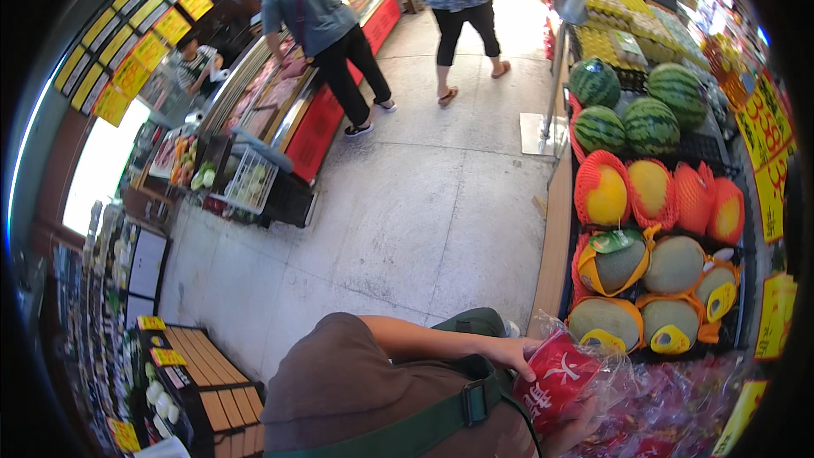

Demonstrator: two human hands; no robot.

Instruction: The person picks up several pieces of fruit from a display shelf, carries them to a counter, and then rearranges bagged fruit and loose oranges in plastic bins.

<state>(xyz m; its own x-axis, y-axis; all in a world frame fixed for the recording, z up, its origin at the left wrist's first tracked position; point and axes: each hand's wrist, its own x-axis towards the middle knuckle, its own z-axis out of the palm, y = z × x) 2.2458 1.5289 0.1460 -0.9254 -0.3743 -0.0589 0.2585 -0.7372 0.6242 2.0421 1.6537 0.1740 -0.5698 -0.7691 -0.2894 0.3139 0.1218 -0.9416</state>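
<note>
A red plastic bag (563,369) with clear crinkled edges and white writing is held in front of my body at the fruit display. My left hand (512,356) grips its near side, thumb on the printed face. From below, my right hand (575,429) holds the lower edge, with part of its fingers hidden by the plastic. What the bag contains cannot be made out. Just beyond it lie clear bags of reddish-purple produce (674,401). Netted melons (604,324) in orange foam sleeves sit next to the bag's upper edge.
Yellow melons (605,196) in red foam nets and watermelons (655,124) fill the display further along. A metal stand (548,89) rises beside it. Across the tiled floor (394,222), one person (324,25) leans over a meat counter (273,89); another person (461,0) is in the aisle.
</note>
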